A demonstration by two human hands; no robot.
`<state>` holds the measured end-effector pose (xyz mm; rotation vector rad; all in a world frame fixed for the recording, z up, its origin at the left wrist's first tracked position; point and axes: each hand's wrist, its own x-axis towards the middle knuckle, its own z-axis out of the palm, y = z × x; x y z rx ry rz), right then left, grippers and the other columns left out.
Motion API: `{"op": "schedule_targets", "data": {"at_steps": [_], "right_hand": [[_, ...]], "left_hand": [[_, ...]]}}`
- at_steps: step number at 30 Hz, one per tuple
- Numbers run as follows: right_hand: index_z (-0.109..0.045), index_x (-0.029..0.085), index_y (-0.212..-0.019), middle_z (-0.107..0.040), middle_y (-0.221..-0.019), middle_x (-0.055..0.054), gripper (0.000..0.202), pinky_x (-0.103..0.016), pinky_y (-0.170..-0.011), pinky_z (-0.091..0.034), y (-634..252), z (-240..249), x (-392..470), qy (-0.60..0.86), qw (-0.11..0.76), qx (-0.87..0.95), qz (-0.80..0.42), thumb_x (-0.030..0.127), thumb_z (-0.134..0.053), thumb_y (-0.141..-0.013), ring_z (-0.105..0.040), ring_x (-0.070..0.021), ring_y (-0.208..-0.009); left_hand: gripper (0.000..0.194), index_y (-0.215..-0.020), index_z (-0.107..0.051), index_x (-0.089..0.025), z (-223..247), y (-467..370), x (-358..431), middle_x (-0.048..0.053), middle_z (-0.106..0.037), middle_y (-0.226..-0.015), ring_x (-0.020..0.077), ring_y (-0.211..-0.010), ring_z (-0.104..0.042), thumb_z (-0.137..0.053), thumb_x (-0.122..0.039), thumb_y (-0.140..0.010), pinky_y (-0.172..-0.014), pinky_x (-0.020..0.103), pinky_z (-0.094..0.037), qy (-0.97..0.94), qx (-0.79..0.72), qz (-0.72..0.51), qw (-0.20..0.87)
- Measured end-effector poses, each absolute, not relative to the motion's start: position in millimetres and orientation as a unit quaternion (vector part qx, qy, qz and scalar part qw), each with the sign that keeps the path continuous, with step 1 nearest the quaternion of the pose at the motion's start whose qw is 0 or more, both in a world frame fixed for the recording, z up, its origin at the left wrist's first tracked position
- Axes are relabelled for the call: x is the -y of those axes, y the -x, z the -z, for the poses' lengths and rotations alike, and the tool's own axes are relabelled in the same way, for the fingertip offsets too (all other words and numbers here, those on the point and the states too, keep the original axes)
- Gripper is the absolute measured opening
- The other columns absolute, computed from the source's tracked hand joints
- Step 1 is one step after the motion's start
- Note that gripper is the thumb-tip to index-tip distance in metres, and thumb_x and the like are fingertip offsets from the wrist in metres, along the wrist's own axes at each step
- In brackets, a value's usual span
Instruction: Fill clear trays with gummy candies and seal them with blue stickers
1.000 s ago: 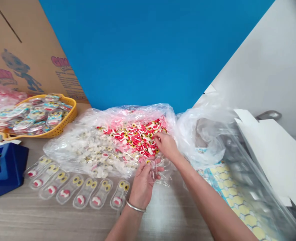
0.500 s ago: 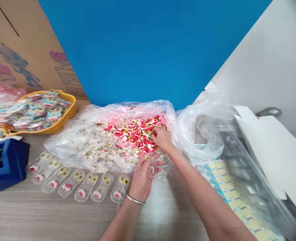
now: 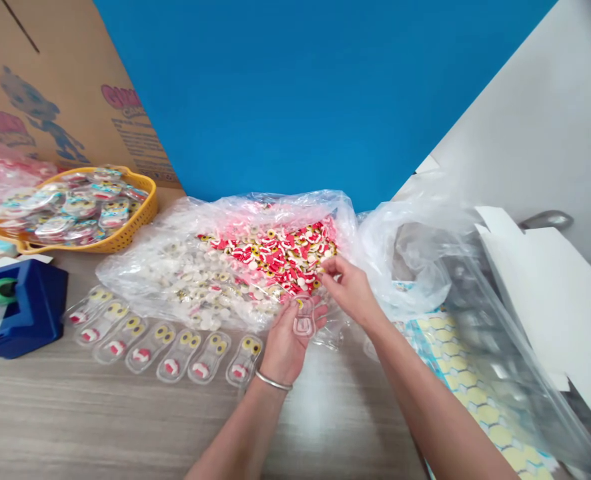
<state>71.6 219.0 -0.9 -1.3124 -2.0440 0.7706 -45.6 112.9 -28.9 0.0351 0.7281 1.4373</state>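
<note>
A clear plastic shell [image 3: 304,323] with one yellow eye piece at its top lies in my left hand [image 3: 286,340], held by the thumb over spread fingers. My right hand [image 3: 344,285] is just to the right and above, thumb and forefinger pinched at the edge of the candy pile; a small pale piece seems to be between the fingertips. Red, white and yellow candies [image 3: 285,257] fill an open clear bag [image 3: 150,267] beyond both hands. Left of my left hand, several clear shells [image 3: 210,357] stand in a row, each with two yellow eyes and a red mouth.
A yellow basket [image 3: 143,212] of packed pieces is at the left, near a blue tape dispenser [image 3: 40,313]. At the right are a crumpled clear bag [image 3: 425,287], yellow-and-blue sticker sheets [image 3: 475,393] and white card [image 3: 555,287]. A blue panel [image 3: 320,100] rises behind.
My right hand has come out of the candies, moving right and slightly toward me. The shell in my left hand now shows more fully. The whole view has shifted slightly.
</note>
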Motion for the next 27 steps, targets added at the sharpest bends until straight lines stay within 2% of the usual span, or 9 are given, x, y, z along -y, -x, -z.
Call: {"op": "schedule_targets", "data": {"at_steps": [3, 7, 11, 14, 17, 20, 24, 27], "right_hand": [[-0.067, 0.022, -0.096, -0.069, -0.087, 0.0, 0.015, -0.028, -0.076, -0.048, -75, -5, -182, 0.447, 0.272, 0.783, -0.336, 0.02, -0.056, -0.086, -0.063, -0.0165, -0.081], [-0.07, 0.023, -0.1, -0.065, -0.1, -0.006, 0.018, -0.031, -0.083, -0.048, -69, -1, -155, 0.429, 0.262, 0.826, -0.256, 0.018, -0.057, -0.089, -0.06, -0.02, -0.094], [-0.067, 0.02, -0.095, -0.064, -0.095, -0.007, 0.014, -0.032, -0.079, -0.047, -64, 1, -150, 0.467, 0.233, 0.828, -0.205, 0.015, -0.056, -0.089, -0.058, -0.0213, -0.091], [-0.064, 0.02, -0.084, -0.064, -0.088, -0.005, 0.013, -0.03, -0.077, -0.046, -68, 0, -158, 0.457, 0.219, 0.833, -0.222, 0.014, -0.055, -0.09, -0.059, -0.0197, -0.087], [-0.066, 0.021, -0.089, -0.065, -0.091, -0.004, 0.015, -0.027, -0.079, -0.046, -73, -1, -181, 0.452, 0.222, 0.831, -0.237, 0.015, -0.052, -0.092, -0.06, -0.0177, -0.088], [-0.067, 0.02, -0.097, -0.066, -0.097, -0.006, 0.016, -0.029, -0.085, -0.044, -69, 2, -209, 0.48, 0.177, 0.842, -0.17, 0.014, -0.056, -0.088, -0.059, -0.0198, -0.095], [-0.068, 0.019, -0.09, -0.064, -0.1, -0.008, 0.014, -0.028, -0.084, -0.042, -57, 12, -236, 0.463, 0.098, 0.869, -0.14, 0.013, -0.058, -0.083, -0.057, -0.0198, -0.096], [-0.064, 0.018, -0.082, -0.064, -0.09, -0.004, 0.011, -0.026, -0.076, -0.042, -59, 16, -244, 0.473, 0.122, 0.854, -0.178, 0.011, -0.057, -0.08, -0.057, -0.0167, -0.086]], "left_hand": [[0.031, -0.109, -0.066, -0.015, 31, 44, -113, 0.012, -0.071, -0.113, 0.0255, -0.102, -0.068, -0.065, -0.036, -0.085, -0.086, 0.037, -0.053, -0.021, -0.307, -0.658, 0.687], [0.024, -0.101, -0.069, -0.019, 34, 41, -111, 0.007, -0.072, -0.108, 0.0208, -0.101, -0.067, -0.071, -0.03, -0.08, -0.087, 0.031, -0.052, -0.03, -0.333, -0.668, 0.665], [0.023, -0.099, -0.07, -0.021, 35, 39, -110, 0.004, -0.073, -0.103, 0.0177, -0.094, -0.068, -0.074, -0.028, -0.078, -0.083, 0.028, -0.052, -0.051, -0.35, -0.659, 0.664], [0.024, -0.1, -0.068, -0.022, 35, 40, -111, 0.003, -0.073, -0.102, 0.0175, -0.091, -0.069, -0.074, -0.028, -0.077, -0.084, 0.029, -0.053, -0.056, -0.361, -0.665, 0.651], [0.028, -0.103, -0.065, -0.021, 35, 42, -111, 0.005, -0.073, -0.103, 0.0201, -0.088, -0.071, -0.074, -0.03, -0.078, -0.083, 0.035, -0.054, -0.046, -0.372, -0.661, 0.649], [0.031, -0.104, -0.063, -0.019, 35, 44, -111, 0.009, -0.073, -0.107, 0.0224, -0.089, -0.071, -0.074, -0.032, -0.078, -0.083, 0.037, -0.055, -0.041, -0.383, -0.657, 0.648], [0.033, -0.106, -0.062, -0.018, 33, 46, -112, 0.012, -0.072, -0.111, 0.0248, -0.094, -0.071, -0.073, -0.034, -0.079, -0.084, 0.038, -0.055, -0.031, -0.381, -0.662, 0.644], [0.034, -0.107, -0.062, -0.017, 33, 48, -114, 0.014, -0.07, -0.113, 0.0273, -0.097, -0.071, -0.07, -0.038, -0.082, -0.086, 0.041, -0.055, -0.015, -0.367, -0.664, 0.651]]}}
